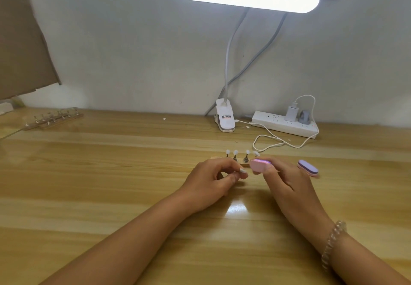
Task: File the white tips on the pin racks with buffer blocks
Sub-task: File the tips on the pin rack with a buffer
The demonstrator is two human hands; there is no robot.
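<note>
A small wooden pin rack [242, 164] lies on the table in front of me, with several white tips [235, 152] standing on its pins. My left hand [213, 180] pinches one white tip [242, 170] on its pin, held just in front of the rack. My right hand [287, 180] grips a pink buffer block [259, 165] right beside that tip; whether they touch I cannot tell. Part of the rack is hidden behind my hands.
A second, purple-topped buffer block [308, 168] lies to the right. Two more pin racks [54, 119] lie at the far left. A clip lamp [225, 117], power strip [287, 124] and looping white cable [273, 143] stand at the back of the wooden table [111, 184].
</note>
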